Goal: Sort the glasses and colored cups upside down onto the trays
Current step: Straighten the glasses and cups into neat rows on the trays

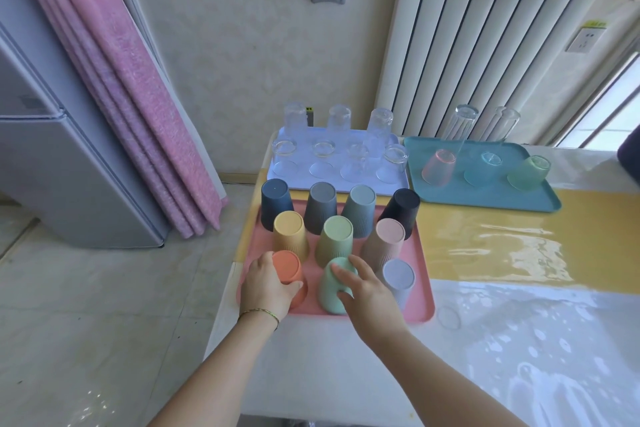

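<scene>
Left hand (268, 284) is curling its fingers around an upturned orange cup (289, 270) while right hand (367, 291) is pinching a mint cup (329, 291) on the pink tray (424, 308).

Cups (334, 239) on near tray (419, 312), glasses (323, 152) behind

The pink rectangular plastic tray (422, 288) carries ribbed plastic cups. Far edge: navy cup (276, 204), grey cup (320, 208), grey-green cup (360, 208), black cup (400, 215). Middle: yellow cup (291, 236), light green cup (335, 239), pale pink cup (384, 246). Near edge: orange cup (289, 269), mint cup (330, 291), lilac-grey cup (398, 279).
</scene>
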